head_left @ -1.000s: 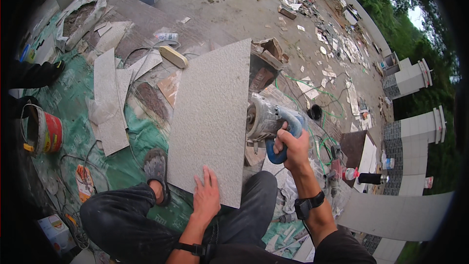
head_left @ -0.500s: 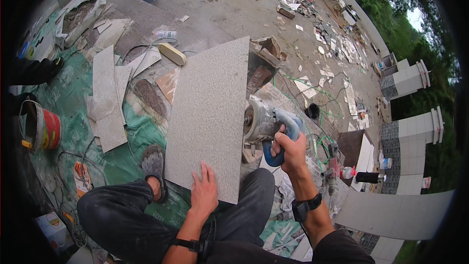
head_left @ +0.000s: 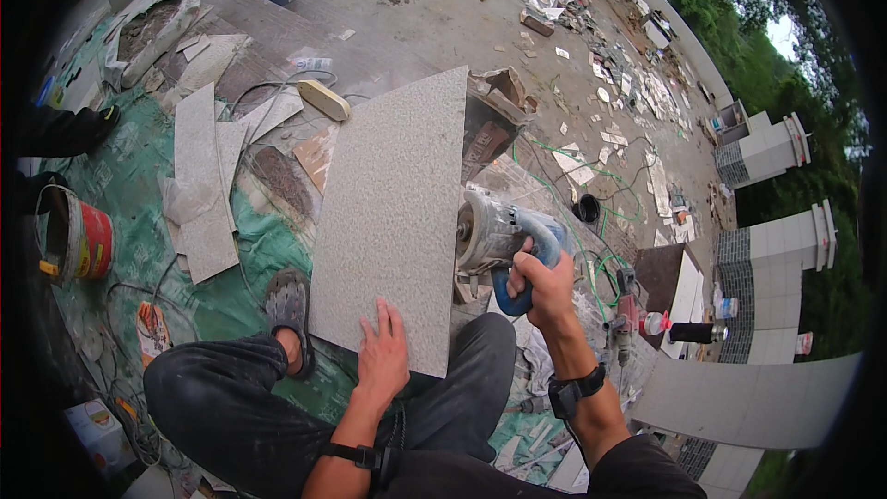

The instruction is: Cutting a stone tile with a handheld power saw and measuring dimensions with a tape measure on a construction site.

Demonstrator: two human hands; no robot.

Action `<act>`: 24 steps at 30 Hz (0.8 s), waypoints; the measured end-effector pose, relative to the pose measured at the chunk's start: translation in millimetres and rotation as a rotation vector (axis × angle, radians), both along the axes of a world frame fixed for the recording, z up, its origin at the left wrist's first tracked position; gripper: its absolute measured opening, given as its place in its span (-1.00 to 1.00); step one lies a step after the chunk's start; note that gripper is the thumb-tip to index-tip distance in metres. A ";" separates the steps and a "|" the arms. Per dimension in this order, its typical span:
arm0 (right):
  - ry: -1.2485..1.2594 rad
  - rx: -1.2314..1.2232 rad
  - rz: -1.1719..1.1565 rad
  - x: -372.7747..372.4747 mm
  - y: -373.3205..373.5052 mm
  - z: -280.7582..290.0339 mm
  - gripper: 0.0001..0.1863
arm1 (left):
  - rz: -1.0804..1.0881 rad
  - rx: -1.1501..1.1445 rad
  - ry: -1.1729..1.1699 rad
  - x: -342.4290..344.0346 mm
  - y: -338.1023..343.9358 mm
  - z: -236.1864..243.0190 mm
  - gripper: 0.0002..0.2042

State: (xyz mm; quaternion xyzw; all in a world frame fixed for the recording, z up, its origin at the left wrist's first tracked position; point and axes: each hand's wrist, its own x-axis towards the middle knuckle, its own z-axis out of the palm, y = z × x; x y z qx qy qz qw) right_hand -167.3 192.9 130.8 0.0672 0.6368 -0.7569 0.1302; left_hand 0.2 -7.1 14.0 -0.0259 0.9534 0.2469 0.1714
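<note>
A large speckled grey tile [head_left: 388, 194] with a slanted top edge lies across in front of my legs. My left hand [head_left: 383, 351] rests flat on its lower part, fingers stretched out. On the right, my right hand [head_left: 543, 285] is closed around the blue loop handle of a dusty handheld tile cutter [head_left: 485, 229]. The cutter's round metal side sits against the tile's right edge, around mid-length. I cannot see its blade. A worn cardboard box [head_left: 499, 97] stands just beyond the tile's upper right corner.
Tile offcuts [head_left: 203, 185] lie on a green sheet [head_left: 268, 245] to the left, near a red bucket [head_left: 92, 238] and another person's dark-clad leg [head_left: 60, 132]. At right are a drill [head_left: 626, 314], a black flask [head_left: 698, 333] and tangled green cord [head_left: 601, 268]. Rubble [head_left: 554, 0] covers the far ground.
The tile, the cutter and both hands sit very slightly further left and higher in the picture, as does much of the scene. Haze above the tile has thinned. Both hands keep their places.
</note>
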 end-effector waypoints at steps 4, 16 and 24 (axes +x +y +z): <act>0.003 0.018 0.005 4.1 0.5 0.5 -0.81 | -0.003 0.001 -0.004 0.9 0.7 -1.0 -0.13; -0.017 -0.001 0.003 15.7 1.6 3.8 -0.78 | 0.003 -0.009 -0.027 -1.2 -0.2 3.1 -0.12; -0.029 0.008 -0.004 28.5 0.5 6.0 -0.80 | 0.010 0.002 -0.011 0.6 1.2 1.2 -0.11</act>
